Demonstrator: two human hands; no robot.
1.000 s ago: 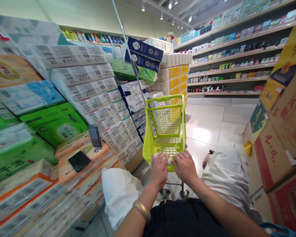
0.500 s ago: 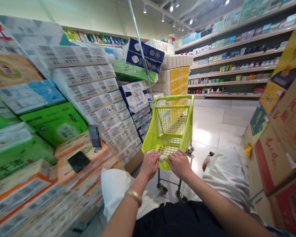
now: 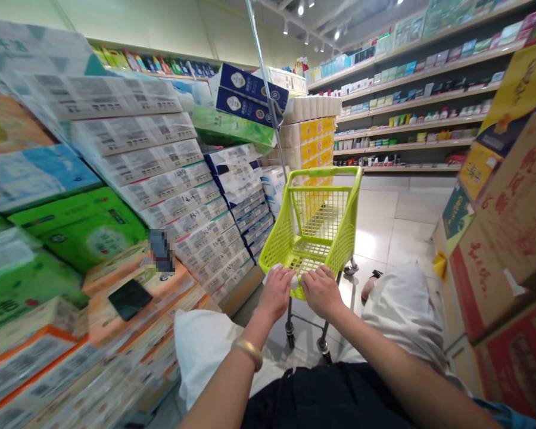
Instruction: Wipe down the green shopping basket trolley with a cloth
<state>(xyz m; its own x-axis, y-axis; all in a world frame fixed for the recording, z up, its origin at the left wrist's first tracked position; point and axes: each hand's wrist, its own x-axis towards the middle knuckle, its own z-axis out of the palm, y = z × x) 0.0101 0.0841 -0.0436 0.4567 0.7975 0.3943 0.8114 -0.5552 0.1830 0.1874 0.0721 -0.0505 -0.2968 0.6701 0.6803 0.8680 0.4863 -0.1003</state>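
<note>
A lime-green plastic shopping cart [image 3: 349, 232] stands before my knees, its latticed basket on grey metal legs with casters. My left hand [image 3: 276, 292] is closed over the basket's near rim on a crumpled white wipe [image 3: 293, 281], which shows at its fingertips; whether it is tissue or cloth I cannot tell. Close beside it, my right hand [image 3: 322, 291] curls its fingers round the same rim. The basket's floor and mesh walls show nothing lying inside.
Stacked tissue packs [image 3: 170, 173] rise on the left, with a dark phone-like slab [image 3: 129, 299] lying on an orange pack. Cardboard cartons [image 3: 518, 208] line the right side. Stocked shelves [image 3: 406, 113] stand behind the tiled floor [image 3: 379, 220]. A metal pole [image 3: 259, 47] rises behind the cart.
The cart has turned slightly and sits a little further right in view, its casters swivelled. Both hands stay on the near rim. The surroundings have shifted left.
</note>
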